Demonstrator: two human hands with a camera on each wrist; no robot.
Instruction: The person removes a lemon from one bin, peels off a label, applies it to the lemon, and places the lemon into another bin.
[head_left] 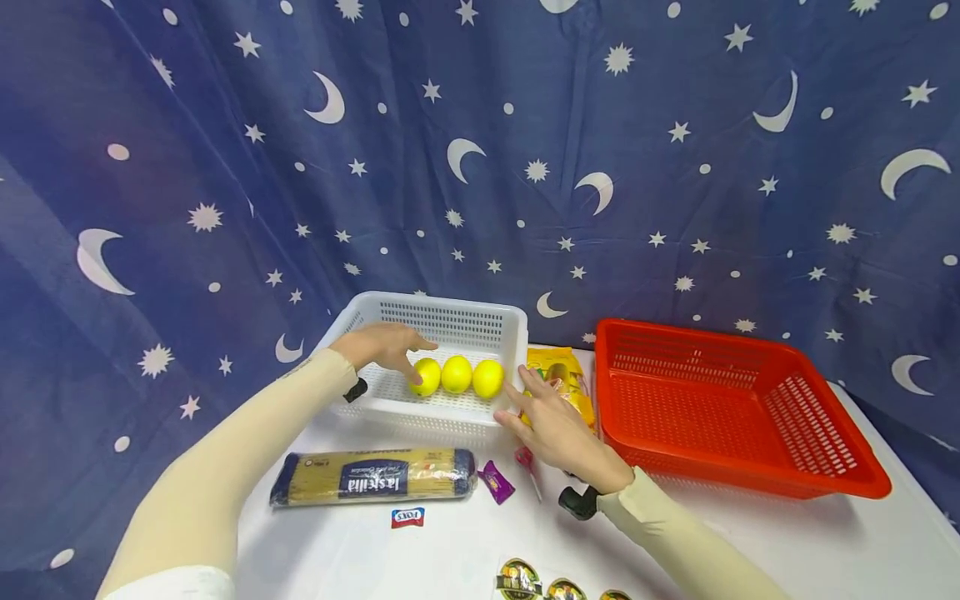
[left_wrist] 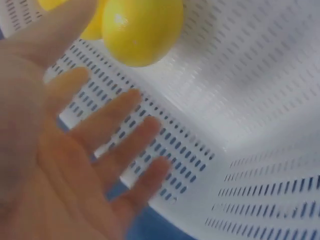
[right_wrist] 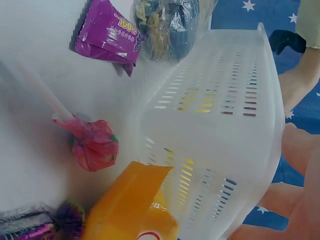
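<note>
My left hand reaches over the left side of a white basket, its fingers spread. Inside the basket, three smooth round yellow lemon-like balls sit in a row. The thumb is close to the leftmost ball, and nothing is in the palm in the left wrist view. My right hand has its fingers extended at the basket's front right corner, fingertips right at the rim. In the right wrist view those fingers show just beyond the basket's edge.
A red basket stands at the right. Yellow packets lie between the baskets. In front are a spaghetti pack, a purple wrapped sweet, a red lollipop, a Fox's wrapper and round stickers. A starry curtain hangs behind.
</note>
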